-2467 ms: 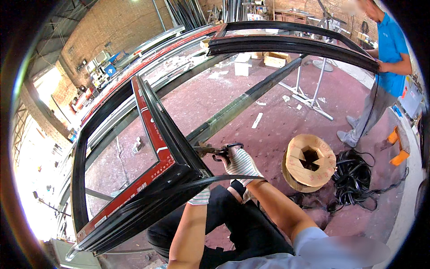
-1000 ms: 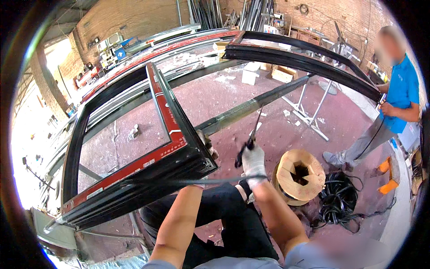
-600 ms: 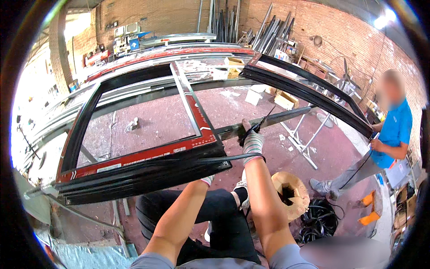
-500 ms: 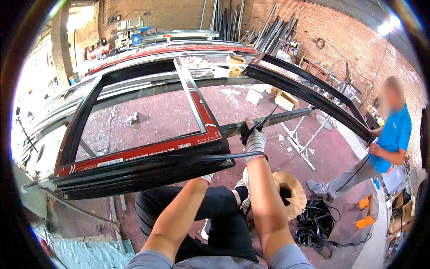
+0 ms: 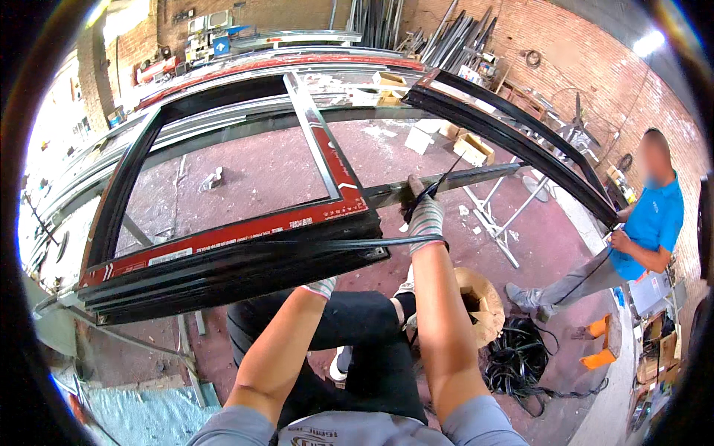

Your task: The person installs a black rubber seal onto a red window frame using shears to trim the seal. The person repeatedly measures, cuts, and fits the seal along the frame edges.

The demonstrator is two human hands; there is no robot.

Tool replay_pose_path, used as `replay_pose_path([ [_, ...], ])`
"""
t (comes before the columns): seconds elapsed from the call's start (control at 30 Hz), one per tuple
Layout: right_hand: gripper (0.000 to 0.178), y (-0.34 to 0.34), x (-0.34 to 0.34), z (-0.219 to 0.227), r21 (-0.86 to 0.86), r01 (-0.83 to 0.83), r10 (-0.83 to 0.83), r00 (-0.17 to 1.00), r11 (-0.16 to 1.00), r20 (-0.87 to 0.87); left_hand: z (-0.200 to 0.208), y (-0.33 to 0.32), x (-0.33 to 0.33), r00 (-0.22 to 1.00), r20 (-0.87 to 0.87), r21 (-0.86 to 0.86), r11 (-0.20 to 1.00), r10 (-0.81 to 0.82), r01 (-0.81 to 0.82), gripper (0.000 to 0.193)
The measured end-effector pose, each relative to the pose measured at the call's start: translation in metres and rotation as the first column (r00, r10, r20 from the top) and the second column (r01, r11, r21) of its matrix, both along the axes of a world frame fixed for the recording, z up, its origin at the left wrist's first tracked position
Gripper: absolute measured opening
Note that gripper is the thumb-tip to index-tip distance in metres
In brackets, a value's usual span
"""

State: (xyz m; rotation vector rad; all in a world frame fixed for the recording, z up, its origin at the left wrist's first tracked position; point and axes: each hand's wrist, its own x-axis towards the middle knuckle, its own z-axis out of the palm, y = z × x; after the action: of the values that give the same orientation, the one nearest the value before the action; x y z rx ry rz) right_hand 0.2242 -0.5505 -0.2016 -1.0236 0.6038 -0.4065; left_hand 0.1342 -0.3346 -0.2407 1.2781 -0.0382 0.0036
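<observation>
A black window frame (image 5: pixel 245 276) with red protective film on its upper face lies across the supports before me. A black rubber strip (image 5: pixel 394 241) runs along its near side and over my right wrist. My right hand (image 5: pixel 426 217), in a striped knitted glove, is closed around a dark tool (image 5: pixel 446 175) with a thin pointed end, seemingly scissors, just beyond the frame's right corner. Under the frame's near edge is my gloved left hand (image 5: pixel 321 287); its fingers are hidden behind the frame.
At the right a person in a blue shirt (image 5: pixel 651 223) handles another black frame (image 5: pixel 513 152). A cardboard ring (image 5: pixel 482 312) and a tangled heap of black strip (image 5: pixel 518 357) lie on the floor by my right forearm. A metal beam (image 5: pixel 454 186) supports the frames.
My left hand has slid leftward along the frame's near edge. My right hand stays near the corner with the tool. The view has tilted slightly downward.
</observation>
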Motion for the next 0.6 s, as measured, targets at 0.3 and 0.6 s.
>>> replay_pose_path([
  [0.3, 0.043, 0.003, 0.002, -0.003, 0.006, -0.025, 0.024, 0.999, 1.000, 0.048, -0.013, 0.058, -0.014, 0.993, 0.107, -0.062, 0.997, 0.053, -0.047, 0.032],
  [0.6, 0.051, -0.009, -0.002, -0.004, -0.051, -0.160, 0.161, 0.987, 0.986, 0.022, -0.030, 0.137, -0.034, 0.990, 0.142, 0.080, 0.997, 0.007, -0.018, 0.032],
])
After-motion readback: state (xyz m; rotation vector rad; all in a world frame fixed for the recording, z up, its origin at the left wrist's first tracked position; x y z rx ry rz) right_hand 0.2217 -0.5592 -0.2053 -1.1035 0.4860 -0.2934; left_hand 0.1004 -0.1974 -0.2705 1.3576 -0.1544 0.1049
